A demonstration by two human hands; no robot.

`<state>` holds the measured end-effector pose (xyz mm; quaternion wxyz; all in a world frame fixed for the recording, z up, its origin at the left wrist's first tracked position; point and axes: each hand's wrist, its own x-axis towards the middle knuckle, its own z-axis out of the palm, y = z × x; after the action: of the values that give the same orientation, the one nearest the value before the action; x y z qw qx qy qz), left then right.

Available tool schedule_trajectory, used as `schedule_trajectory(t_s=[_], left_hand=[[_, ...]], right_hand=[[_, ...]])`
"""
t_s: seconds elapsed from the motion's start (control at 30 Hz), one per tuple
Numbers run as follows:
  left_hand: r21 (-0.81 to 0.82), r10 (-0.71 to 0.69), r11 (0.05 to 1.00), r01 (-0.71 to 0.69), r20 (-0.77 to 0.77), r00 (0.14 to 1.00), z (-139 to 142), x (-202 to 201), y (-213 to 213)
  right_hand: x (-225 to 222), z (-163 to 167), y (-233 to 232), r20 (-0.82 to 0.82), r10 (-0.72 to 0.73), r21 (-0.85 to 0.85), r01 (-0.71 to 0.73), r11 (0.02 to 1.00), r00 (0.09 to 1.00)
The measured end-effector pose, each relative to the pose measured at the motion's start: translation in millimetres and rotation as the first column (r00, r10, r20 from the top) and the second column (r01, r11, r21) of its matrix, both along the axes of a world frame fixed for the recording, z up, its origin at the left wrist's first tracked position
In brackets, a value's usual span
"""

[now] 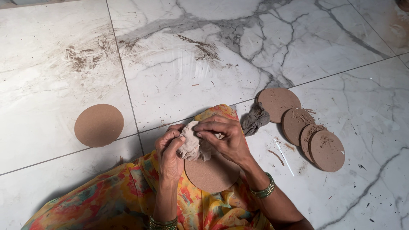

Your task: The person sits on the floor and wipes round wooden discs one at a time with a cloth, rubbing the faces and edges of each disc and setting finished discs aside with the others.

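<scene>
Both hands meet over the person's lap, working a crumpled pale cloth (pixel 194 147). The left hand (pixel 169 155) has its fingers (pixel 174 138) curled and pressed together, pinching the left edge of the cloth. The right hand (pixel 223 136) arches over the top of the cloth, its fingers (pixel 208 127) bent and closed on the upper folds, so the cloth is bunched between the two sets of fingers.

Directly beneath the fingers and the cloth lies a round brown board disc (pixel 213 174), resting on the lap, which is covered in a bright yellow, orange and red patterned garment (pixel 128 196). The cloth touches the upper face of this disc. Green bangles (pixel 263 191) circle the right wrist, and more bangles (pixel 162 223) sit on the left wrist.

Just beyond the right fingers, on the white marble floor (pixel 191 64), lies a dark grey rag (pixel 254 119). Past that rag, further right of the fingers, a row of four overlapping brown discs (pixel 302 127) lies flat, some with bits of fibre on them. Well to the left of the left fingers, a single brown disc (pixel 99 125) lies alone on the floor. Brownish smears (pixel 85 55) mark the tiles far beyond the fingers.
</scene>
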<state>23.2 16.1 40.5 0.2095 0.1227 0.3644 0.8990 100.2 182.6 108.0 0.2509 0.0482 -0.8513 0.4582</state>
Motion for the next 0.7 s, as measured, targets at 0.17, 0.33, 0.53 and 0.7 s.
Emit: schedule_trajectory(t_s=[0.17,0.33,0.53,0.7], left_hand=[[-0.153,0.068,0.984,-0.091,-0.146,0.987,0,2,-4],[-0.376,0.068,0.907,-0.191,-0.316,0.946,6,4,-7],[-0.244,0.096,0.953,-0.179,-0.319,0.943,-20,0,-5],[0.044,0.036,0.999,-0.031,-0.120,0.992,-50,-17,-9]], right_hand=[[-2,20,-9,0.066,-0.042,0.098,0.036,0.995,0.997],[-2,18,-11,0.069,-0.015,0.070,0.010,0.998,0.998],[-10,-12,5,0.040,-0.013,-0.096,0.016,0.995,0.999],[-21,-14,59,0.032,-0.411,-0.252,0.405,0.879,0.911]])
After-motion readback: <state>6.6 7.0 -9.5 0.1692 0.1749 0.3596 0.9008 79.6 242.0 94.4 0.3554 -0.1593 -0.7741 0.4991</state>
